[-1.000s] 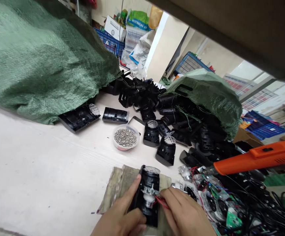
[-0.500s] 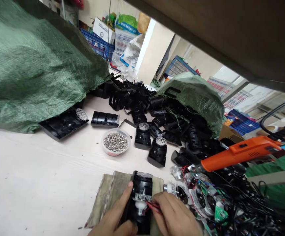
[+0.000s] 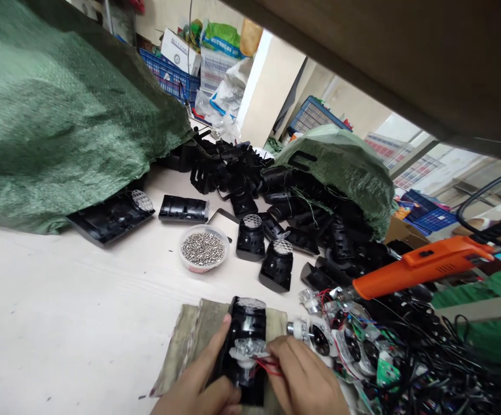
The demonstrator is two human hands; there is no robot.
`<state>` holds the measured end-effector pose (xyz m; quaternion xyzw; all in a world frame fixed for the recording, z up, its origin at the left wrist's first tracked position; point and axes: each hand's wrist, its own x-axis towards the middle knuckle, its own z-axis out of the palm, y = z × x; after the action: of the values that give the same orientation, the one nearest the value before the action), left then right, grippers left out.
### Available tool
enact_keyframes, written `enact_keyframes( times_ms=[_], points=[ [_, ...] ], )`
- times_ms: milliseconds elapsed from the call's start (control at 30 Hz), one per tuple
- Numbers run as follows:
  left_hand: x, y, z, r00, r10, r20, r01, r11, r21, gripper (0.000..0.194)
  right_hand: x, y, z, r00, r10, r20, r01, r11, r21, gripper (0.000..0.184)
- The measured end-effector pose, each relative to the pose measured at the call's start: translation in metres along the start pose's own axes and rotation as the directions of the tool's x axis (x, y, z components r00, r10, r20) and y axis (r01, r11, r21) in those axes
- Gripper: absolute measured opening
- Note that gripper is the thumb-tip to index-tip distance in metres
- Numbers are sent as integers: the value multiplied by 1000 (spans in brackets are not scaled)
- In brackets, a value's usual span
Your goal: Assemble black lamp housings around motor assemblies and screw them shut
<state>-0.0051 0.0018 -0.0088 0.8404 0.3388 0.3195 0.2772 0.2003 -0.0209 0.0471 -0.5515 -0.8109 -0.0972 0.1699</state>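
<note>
A black plastic housing (image 3: 247, 323) lies on a worn cloth pad (image 3: 189, 340) at the near table edge. My left hand (image 3: 202, 386) grips the housing's left side, thumb along its edge. At the housing's middle, my right hand (image 3: 304, 380) pinches a small clear and metal part with red wires (image 3: 262, 364). A round tub of small screws (image 3: 202, 249) stands just behind. Two more black housings with honeycomb lenses (image 3: 276, 262) stand to its right.
A large green woven sack (image 3: 60, 109) covers the left rear. A heap of black plastic parts (image 3: 302, 213) spills from a smaller green sack (image 3: 341, 167). An orange electric screwdriver (image 3: 423, 268) hangs at right over tangled wires and circuit boards (image 3: 371, 351).
The view has drifted slightly. My right hand's fingers have shifted the small part and wires on the housing; my left hand keeps its grip.
</note>
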Motion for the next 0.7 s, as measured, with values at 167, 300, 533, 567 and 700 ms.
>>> enact_keyframes(
  times_ms=[167,300,533,567,700],
  points=[
    [-2,4,3,997,-71,36,71,997,-1,18,8,10,-15,992,-31,121,24,998,65,19],
    [1,6,3,999,-45,29,45,999,-14,19,19,4,-23,994,-60,93,54,996,72,21],
    [2,8,2,993,-107,42,109,993,-48,16,26,-1,-13,983,-72,167,61,996,69,22],
    [2,9,2,993,-115,32,117,992,-52,16,26,0,-12,980,-87,177,74,994,76,22],
    [3,8,0,992,-113,51,116,991,-62,15,24,2,-9,973,-132,188,115,988,99,22]
  ],
)
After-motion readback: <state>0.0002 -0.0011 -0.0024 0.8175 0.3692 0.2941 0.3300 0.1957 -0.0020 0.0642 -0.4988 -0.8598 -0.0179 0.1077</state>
